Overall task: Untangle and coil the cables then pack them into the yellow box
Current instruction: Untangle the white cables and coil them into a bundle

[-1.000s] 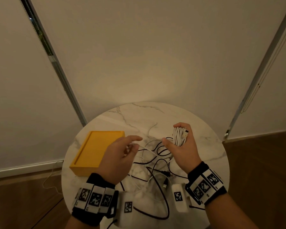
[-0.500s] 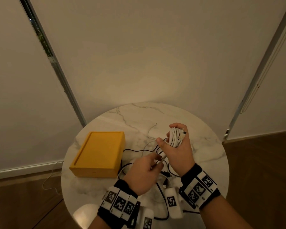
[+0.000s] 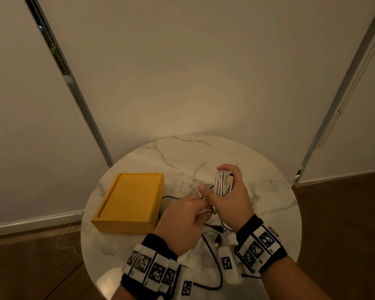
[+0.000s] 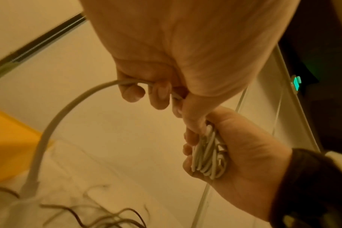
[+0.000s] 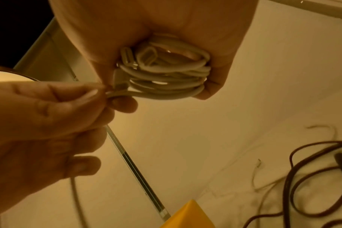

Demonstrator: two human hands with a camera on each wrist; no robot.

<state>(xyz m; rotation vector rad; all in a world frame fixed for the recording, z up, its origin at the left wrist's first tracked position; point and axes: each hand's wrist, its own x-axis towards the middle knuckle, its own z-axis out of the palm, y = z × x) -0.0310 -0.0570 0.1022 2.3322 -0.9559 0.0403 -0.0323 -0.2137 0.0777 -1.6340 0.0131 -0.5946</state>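
Note:
My right hand (image 3: 230, 191) grips a coil of white cable (image 3: 223, 182), wound round its fingers above the round marble table (image 3: 268, 202). The right wrist view shows the coil (image 5: 164, 72) packed in the palm. My left hand (image 3: 186, 215) sits just below and left of it, pinching the loose tail of the same white cable (image 4: 72, 108) between thumb and fingers. The yellow box (image 3: 130, 202) lies lid-up at the table's left. Black cables (image 3: 212, 256) and a thin white one (image 3: 198, 172) lie tangled on the table under the hands.
White tagged adapters (image 3: 226, 263) lie near the table's front edge between my wrists. Pale blinds fill the wall behind. Wooden floor surrounds the table, with a thin cord (image 3: 65, 237) trailing on it at the left.
My left hand moved from near the yellow box to right under the right hand and took the cable's tail. The right hand kept its coil, turning slightly.

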